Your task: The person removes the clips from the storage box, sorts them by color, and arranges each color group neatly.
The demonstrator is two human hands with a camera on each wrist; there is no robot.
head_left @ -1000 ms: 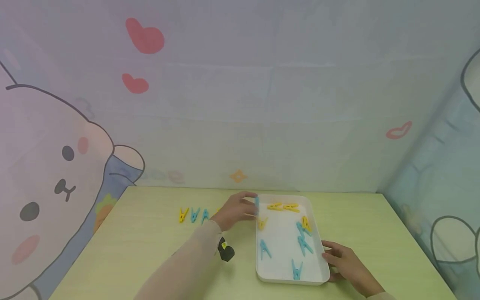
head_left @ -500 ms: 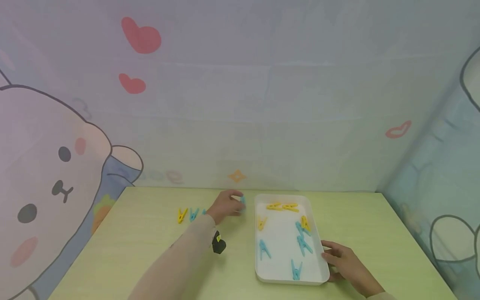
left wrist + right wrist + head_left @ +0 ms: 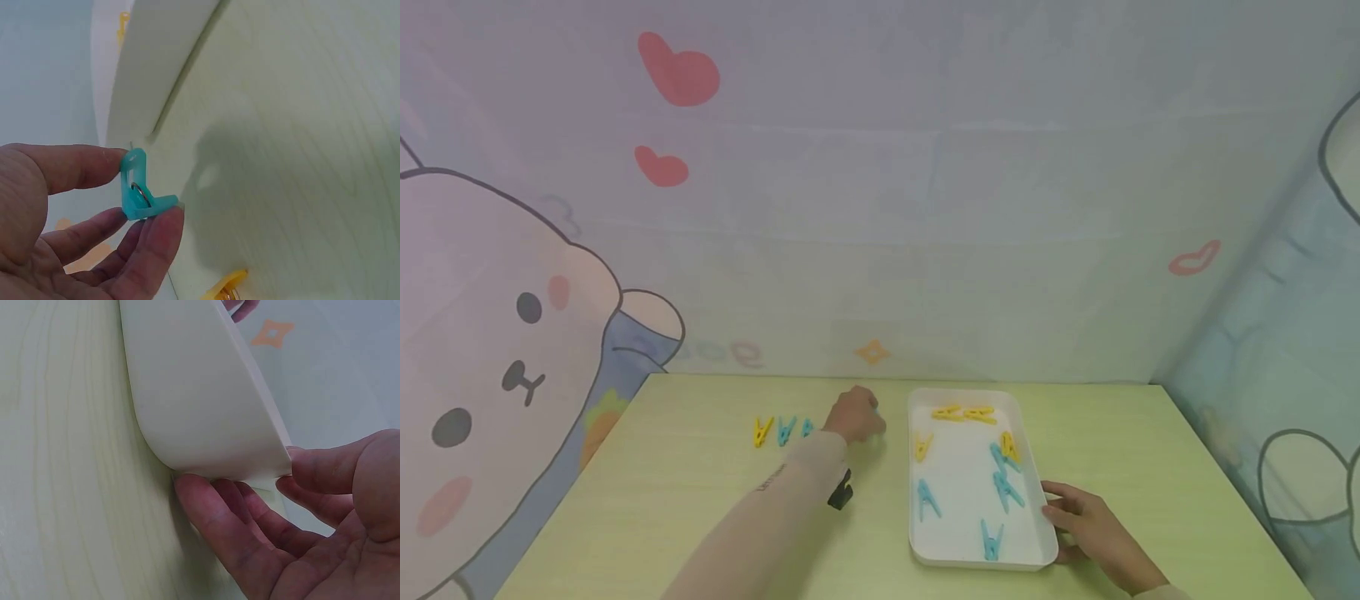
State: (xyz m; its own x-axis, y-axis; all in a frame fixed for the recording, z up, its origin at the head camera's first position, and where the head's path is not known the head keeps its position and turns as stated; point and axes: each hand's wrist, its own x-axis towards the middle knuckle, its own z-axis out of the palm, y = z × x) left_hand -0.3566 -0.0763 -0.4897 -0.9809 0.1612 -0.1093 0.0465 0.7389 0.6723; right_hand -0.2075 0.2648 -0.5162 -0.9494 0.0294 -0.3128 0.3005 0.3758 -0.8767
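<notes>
My left hand point(image 3: 856, 417) hovers low over the table just left of the white tray point(image 3: 970, 560). Its thumb and fingers pinch a blue clothespin point(image 3: 138, 186), seen close up in the left wrist view beside the tray's outer wall point(image 3: 156, 69). My right hand point(image 3: 1086, 521) holds the tray's near right corner, with fingers under the tray wall point(image 3: 200, 400) and the thumb at the rim. Several yellow and blue clothespins lie in the tray, among them a yellow pair point(image 3: 964, 412) at the far end and a blue one point(image 3: 991, 539) near the front.
A yellow clothespin point(image 3: 762, 431) and two blue ones point(image 3: 786, 430) point(image 3: 806, 427) stand in a row on the table left of my left hand. Another yellow clothespin point(image 3: 228, 284) lies just below that hand. Cartoon-printed walls close in the table behind and at both sides.
My left hand has carried the blue clothespin leftward from the tray's far left corner and lowered it toward the table near the row. The right hand has stayed at the tray's corner.
</notes>
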